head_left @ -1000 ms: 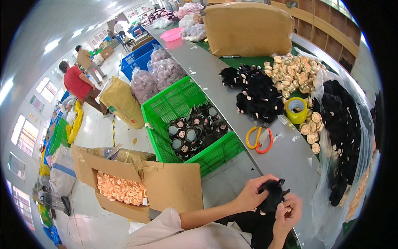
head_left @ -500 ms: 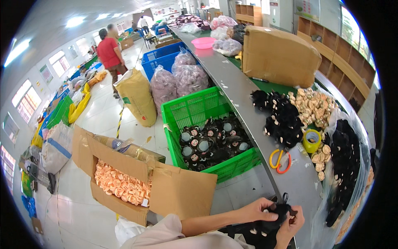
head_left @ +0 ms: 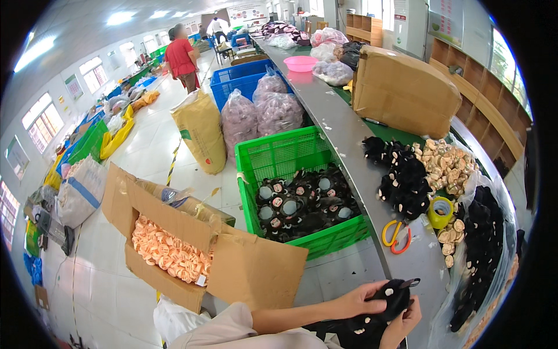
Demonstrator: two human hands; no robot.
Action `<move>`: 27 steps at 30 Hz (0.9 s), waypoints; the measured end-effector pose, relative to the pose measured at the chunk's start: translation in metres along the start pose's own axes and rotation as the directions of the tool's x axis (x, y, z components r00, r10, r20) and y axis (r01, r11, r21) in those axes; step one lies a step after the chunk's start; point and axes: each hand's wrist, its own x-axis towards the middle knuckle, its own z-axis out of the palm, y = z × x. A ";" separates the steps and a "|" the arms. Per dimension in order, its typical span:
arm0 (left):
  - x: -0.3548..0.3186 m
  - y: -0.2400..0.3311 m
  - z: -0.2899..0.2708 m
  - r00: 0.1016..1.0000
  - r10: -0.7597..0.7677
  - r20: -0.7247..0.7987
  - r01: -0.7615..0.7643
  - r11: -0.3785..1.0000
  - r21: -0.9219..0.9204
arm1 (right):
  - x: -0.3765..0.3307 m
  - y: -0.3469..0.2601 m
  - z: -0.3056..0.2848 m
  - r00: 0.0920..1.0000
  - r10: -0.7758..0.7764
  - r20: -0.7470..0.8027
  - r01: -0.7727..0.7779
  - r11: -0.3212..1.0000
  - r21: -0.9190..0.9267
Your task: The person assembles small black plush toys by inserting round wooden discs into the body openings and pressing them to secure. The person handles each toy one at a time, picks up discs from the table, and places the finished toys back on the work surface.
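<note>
Between my hands, over the near edge of the grey table, is a small black plush piece (head_left: 399,299) with a pale patch and a dark loop at its top. My left hand (head_left: 367,299) pinches it from the left, thumb on the fabric. The fingers of my right hand (head_left: 406,321) close on its right side. More black plush with pale bits (head_left: 361,327) lies just below, by my lap. Farther along the table lie scissors (head_left: 396,237) with yellow and orange handles. Beyond them sits a pile of black plush pieces (head_left: 405,183).
A green crate (head_left: 302,247) of black plush toys stands left of the table (head_left: 325,116). An open carton (head_left: 256,273) holds peach-coloured pieces (head_left: 165,247). On the table are yellow tape (head_left: 440,213), beige pieces (head_left: 447,163), bagged black plush (head_left: 483,232) and a big carton (head_left: 404,90). A person in red (head_left: 181,58) stands far off.
The plush piece has turned in my hands, and its loop now points to the right. The view has shifted slightly. The person in red has moved farther away.
</note>
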 end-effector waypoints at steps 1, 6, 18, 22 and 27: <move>0.001 -0.001 0.005 1.000 -0.018 0.011 0.017 0.997 0.077 | 0.001 0.003 0.001 0.999 -0.048 -0.019 0.048 0.999 -0.005; 0.018 -0.031 0.021 0.983 0.027 -0.179 0.022 0.962 0.271 | -0.004 0.009 -0.019 0.998 0.054 -0.010 -0.055 0.989 -0.139; 0.047 -0.060 0.011 0.887 -0.281 -0.366 0.309 0.951 0.021 | 0.006 0.012 -0.040 0.971 0.237 0.016 -0.237 0.971 0.042; 0.056 -0.030 0.022 0.888 -0.381 -0.258 0.448 0.842 0.300 | 0.008 0.016 -0.052 0.941 0.339 -0.014 -0.337 0.939 0.069; 0.076 -0.036 0.032 0.784 -0.469 -0.406 0.547 0.832 0.095 | 0.007 0.052 -0.069 0.943 0.326 -0.071 -0.312 0.937 0.156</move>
